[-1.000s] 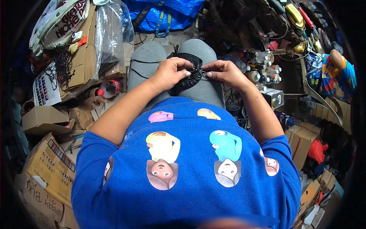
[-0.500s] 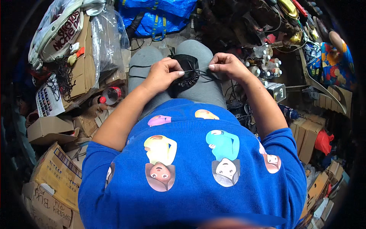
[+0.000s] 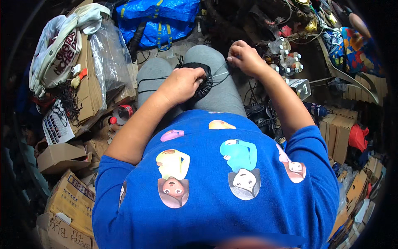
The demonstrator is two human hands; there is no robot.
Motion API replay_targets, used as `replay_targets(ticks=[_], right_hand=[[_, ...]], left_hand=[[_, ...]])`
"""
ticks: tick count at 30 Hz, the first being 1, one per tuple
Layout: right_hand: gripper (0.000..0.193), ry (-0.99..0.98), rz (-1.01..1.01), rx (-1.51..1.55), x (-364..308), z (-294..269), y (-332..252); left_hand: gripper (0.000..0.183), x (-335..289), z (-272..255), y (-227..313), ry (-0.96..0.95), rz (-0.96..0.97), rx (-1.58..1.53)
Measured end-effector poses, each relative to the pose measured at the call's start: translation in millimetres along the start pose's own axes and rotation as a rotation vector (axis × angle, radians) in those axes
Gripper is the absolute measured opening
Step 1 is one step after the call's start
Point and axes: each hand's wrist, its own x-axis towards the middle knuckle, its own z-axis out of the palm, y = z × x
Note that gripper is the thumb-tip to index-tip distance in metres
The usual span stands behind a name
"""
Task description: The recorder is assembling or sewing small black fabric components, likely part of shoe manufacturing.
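Observation:
Across my grey-clad thighs lies a small black fabric piece (image 3: 205, 88) with a ridged, gathered edge and long black cords (image 3: 150, 85) trailing left and right. My left hand (image 3: 186, 84) is closed on it, thumb and fingers pinched at its upper part and covering much of it. Out to the right and a little farther off, my right hand (image 3: 248, 60) is raised with its fingertips pinched together. A thin pale thread (image 3: 219, 75) stretches from the black piece toward those fingertips. Whether a needle is there is too small to tell.
Flattened cardboard (image 3: 88, 95) with plastic and a cloth bag is stacked at left. A blue bag (image 3: 145, 25) lies at the far side. Small bottles (image 3: 290, 60) and a metal can (image 3: 299, 89) stand right of my knee. Cardboard boxes (image 3: 66, 155) crowd both sides.
My right hand has moved up and away from the black piece, drawing the thread out. My left hand has shifted onto the piece and grips it. The view has turned slightly.

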Motion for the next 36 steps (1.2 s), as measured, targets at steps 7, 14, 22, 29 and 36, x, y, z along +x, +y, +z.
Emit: replay_targets(ticks=[7, 14, 22, 29, 36], right_hand=[[0.009, -0.044, -0.460, -0.381, -18.4, -12.3, -55.2], [0.009, -0.213, -0.556, -0.418, -11.5, 8.8, -56.1], [0.014, -0.152, 0.171, 0.756, -23.5, -25.0, -17.4], [0.027, -0.305, -0.039, 1.671, 4.2, 23.4, -97.2], [0.025, -0.110, -0.015, 0.033, -53.5, -17.0, 25.2]], left_hand=[[0.014, -5.1, 1.4, -7.7, 0.009, -0.043, -0.034], [0.017, -23.0, -2.1, -19.0, 0.023, 0.135, 0.210], [0.005, -91.9, -64.9, -24.2, 0.396, -0.317, -0.374], [0.025, -30.9, -32.1, 47.4, -0.133, 0.085, -1.254], [0.010, -129.9, -98.8, -45.1, 0.330, -0.188, 0.327]])
